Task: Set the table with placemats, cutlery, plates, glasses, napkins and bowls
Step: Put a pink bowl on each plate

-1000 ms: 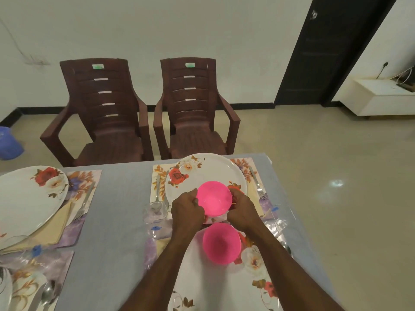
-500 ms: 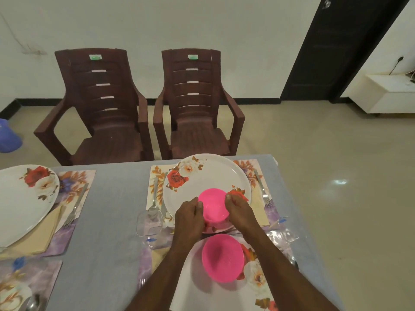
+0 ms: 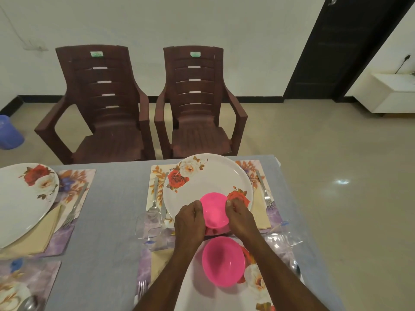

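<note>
Item: pink bowl (image 3: 214, 209), small, round, plastic by the look of it. Position: over the near edge of the far flowered plate (image 3: 207, 182), tilted toward the camera; whether its base touches the plate cannot be told. Held from both sides: left hand (image 3: 189, 223) with fingers curled on the left rim, right hand (image 3: 240, 217) pinching the right rim.

Handling, as judged: light, stiff, unlikely to break if dropped, smooth and a little slippery. Best taken by the rim at opposite sides (as it is now) and let down flat at the plate's middle; the plate beneath looks hard and glossy, so the bowl may slide.

Companion piece: second pink bowl (image 3: 223, 261), upright on the near plate (image 3: 199, 290).

Surface: table (image 3: 112, 209) under a grey cloth, flowered placemats (image 3: 157, 176), forks (image 3: 265, 191), spoon (image 3: 153, 196), clear glasses (image 3: 149, 224), folded cream napkins (image 3: 33, 239); a third plate (image 3: 20, 198) at left.

Room: two brown plastic chairs (image 3: 101, 104) across the table, pale tiled floor (image 3: 325, 153), dark door (image 3: 336, 48), white wall.
</note>
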